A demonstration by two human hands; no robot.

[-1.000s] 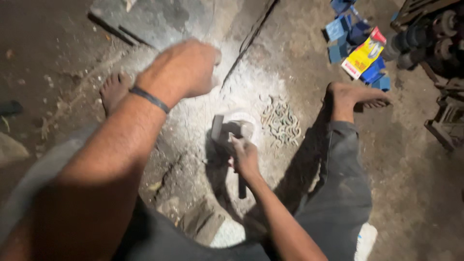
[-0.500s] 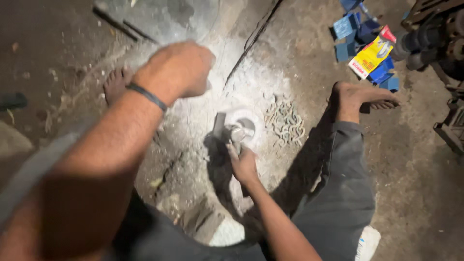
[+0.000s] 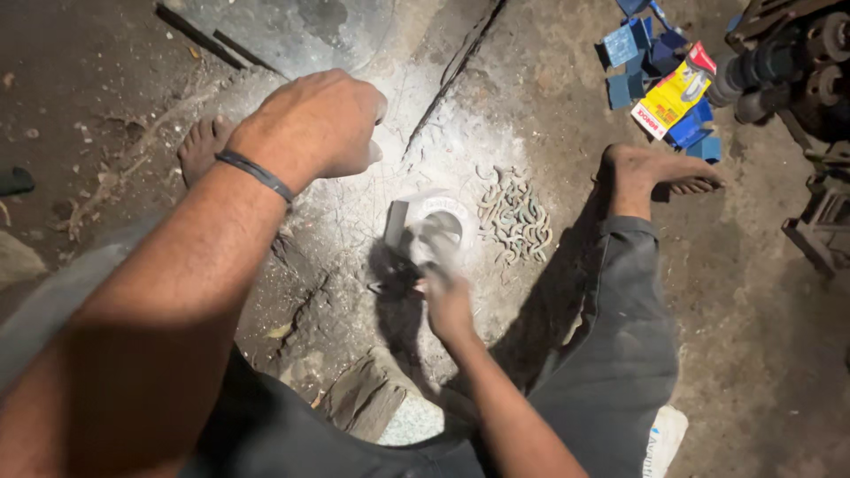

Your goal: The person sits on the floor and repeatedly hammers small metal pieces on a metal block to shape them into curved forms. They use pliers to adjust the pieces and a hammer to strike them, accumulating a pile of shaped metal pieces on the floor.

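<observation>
Person sitting on a dusty floor (image 3: pixel 133 80), legs spread, bare feet out to either side. Bright light falling on the middle patch of ground.

Left hand (image 3: pixel 314 124) hanging raised above the floor, up and to the left of the metal ring (image 3: pixel 440 221), fingers curled into a loose fist; cannot tell whether anything is inside that grip. Dark band (image 3: pixel 257 174) sitting on the wrist.

Right hand (image 3: pixel 445 296) reaching down just below the ring, fingers blurred and overlapping its near edge; grip appears to be closing on the ring or a tool, cannot tell which. A dark flat block (image 3: pixel 396 224) standing just left of the ring, touching or nearly so.

Pile of small curved metal pieces (image 3: pixel 516 217) lying just right of the ring. Blue boxes and a yellow packet (image 3: pixel 666 93) lying well up and right of the ring, near dark machine parts (image 3: pixel 797 62). A flat stone (image 3: pixel 363 398) lying below the ring, between the legs.
</observation>
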